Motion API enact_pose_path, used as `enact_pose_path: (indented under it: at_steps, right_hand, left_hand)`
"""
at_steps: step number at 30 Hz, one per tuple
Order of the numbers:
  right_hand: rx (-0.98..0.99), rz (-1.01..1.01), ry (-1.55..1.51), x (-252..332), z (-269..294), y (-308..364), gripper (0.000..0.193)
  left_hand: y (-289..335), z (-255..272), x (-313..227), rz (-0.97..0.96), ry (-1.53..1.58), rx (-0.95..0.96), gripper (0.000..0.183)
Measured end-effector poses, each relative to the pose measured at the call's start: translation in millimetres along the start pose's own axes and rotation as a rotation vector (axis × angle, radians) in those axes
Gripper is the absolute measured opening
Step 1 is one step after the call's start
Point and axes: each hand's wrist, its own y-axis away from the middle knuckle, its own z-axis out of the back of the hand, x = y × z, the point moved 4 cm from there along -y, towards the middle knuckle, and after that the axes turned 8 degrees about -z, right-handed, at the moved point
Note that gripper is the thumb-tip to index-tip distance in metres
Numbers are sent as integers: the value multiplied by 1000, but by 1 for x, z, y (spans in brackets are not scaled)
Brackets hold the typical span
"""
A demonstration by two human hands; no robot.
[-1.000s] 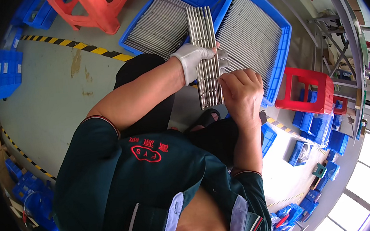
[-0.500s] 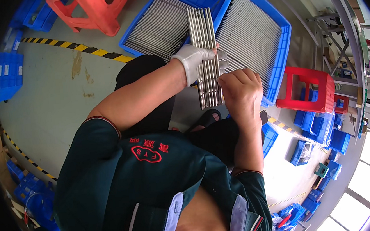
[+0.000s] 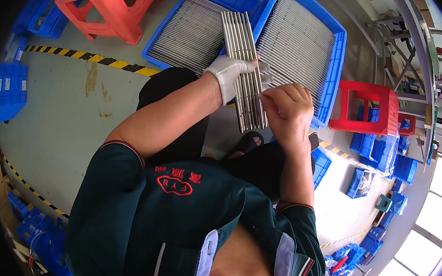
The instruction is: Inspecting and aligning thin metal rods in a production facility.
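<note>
A flat row of several slim metal rods (image 3: pixel 250 101) stands out in front of me, pointing away. My left hand (image 3: pixel 228 75), in a whitish glove with bare fingertips, is closed around the middle of the row, its fingers coming out on the right side. My bare right hand (image 3: pixel 291 112) is closed in a pinch at the right edge of the rods, near their close end. Its fingertips touch or nearly touch the outermost rod; what lies between them is hidden.
Beyond the rods are two blue bins filled with rows of similar rods, a left bin (image 3: pixel 146 51) and a right bin (image 3: pixel 342 40). A red stool (image 3: pixel 130 27) stands far left, another red stool (image 3: pixel 386 107) at right. Yellow-black tape (image 3: pixel 98 57) crosses the floor.
The row of rods has tilted very slightly, its far end shifting a little left. Both hands keep nearly the same place and grip.
</note>
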Motion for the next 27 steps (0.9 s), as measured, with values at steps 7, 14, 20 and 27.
enact_pose_path:
  at_steps: [7, 14, 20, 27]
  right_hand:
    - [-59, -52, -94, -1, 9, -1, 11]
    - [8, -516, -378, -33, -1, 9, 10]
    - [98, -821, -592, -56, -16, 20, 15]
    - [122, -919, -826, -61, -24, 25, 15]
  left_hand:
    - [0, 1, 2, -26, -7, -2, 29]
    - [-4, 8, -2, 10, 30, 40, 30]
    - [2, 4, -5, 14, 80, -10, 30]
    - [8, 1, -11, 3, 70, -30, 29]
